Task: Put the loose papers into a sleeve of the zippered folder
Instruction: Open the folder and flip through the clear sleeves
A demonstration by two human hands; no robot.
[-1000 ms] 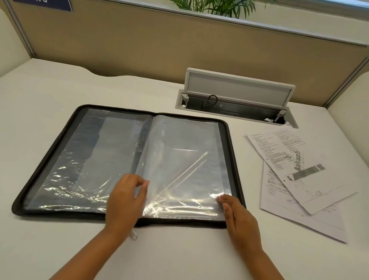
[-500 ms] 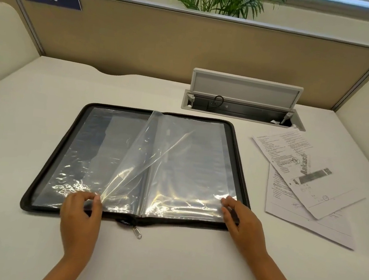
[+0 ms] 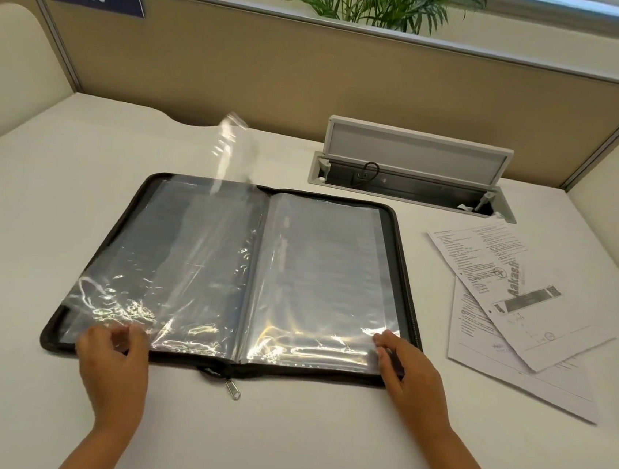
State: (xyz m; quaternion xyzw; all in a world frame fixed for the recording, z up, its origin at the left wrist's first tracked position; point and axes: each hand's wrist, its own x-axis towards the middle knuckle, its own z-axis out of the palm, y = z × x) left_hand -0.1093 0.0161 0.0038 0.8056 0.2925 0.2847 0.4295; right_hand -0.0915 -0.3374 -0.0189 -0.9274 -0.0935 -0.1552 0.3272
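Observation:
The black zippered folder (image 3: 414, 295) lies open and flat on the white desk, its clear plastic sleeves spread over both halves. My left hand (image 3: 113, 360) pinches the bottom corner of a clear sleeve (image 3: 183, 259) over the left half; the sleeve's far corner still curls up in the air. My right hand (image 3: 406, 366) rests with its fingertips on the bottom right corner of the right-hand sleeves (image 3: 323, 274). The loose papers (image 3: 515, 298), printed sheets overlapping at an angle, lie on the desk to the right of the folder, untouched.
An open grey cable box (image 3: 414, 169) with a raised lid is set into the desk behind the folder. A beige partition (image 3: 316, 78) with a "475" label closes the back. The folder's zipper pull (image 3: 232, 388) sticks out at the near edge.
My left hand has turned one clear sleeve from the right half over to the left half and carried it down toward the left. My right hand stayed on the bottom right corner.

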